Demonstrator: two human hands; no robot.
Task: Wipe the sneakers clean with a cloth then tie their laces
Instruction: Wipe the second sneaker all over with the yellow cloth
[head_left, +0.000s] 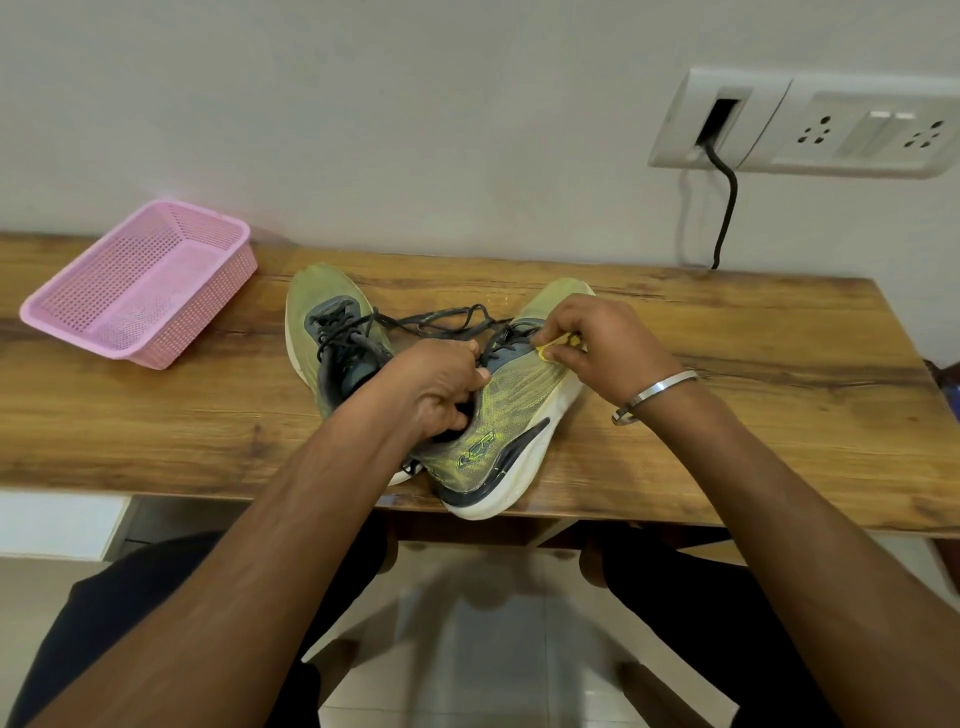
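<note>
— Where are the sneakers found?

— Both are set on the wooden worktop (727, 332) at the centre of the frame. The left sneaker (324, 322) lies further back; the right sneaker (511, 415) is tilted against it, its heel past the near edge. Dark laces (441, 317) are seen loose between them.

— And the hands?

— The left hand (436, 389) is curled round the collar of the right sneaker, thumb outside. A small yellow cloth (550, 349) is pinched by the right hand (602, 348) and pressed to the upper near the eyelets.

— How is the shoe expected to handle?

— It is judged light, with a soft mesh upper that yields under pressure and a firmer foam sole. The collar or heel is best gripped, so the mesh is braced while wiped. A pink basket (140, 283) is seen at the upper left.
</note>
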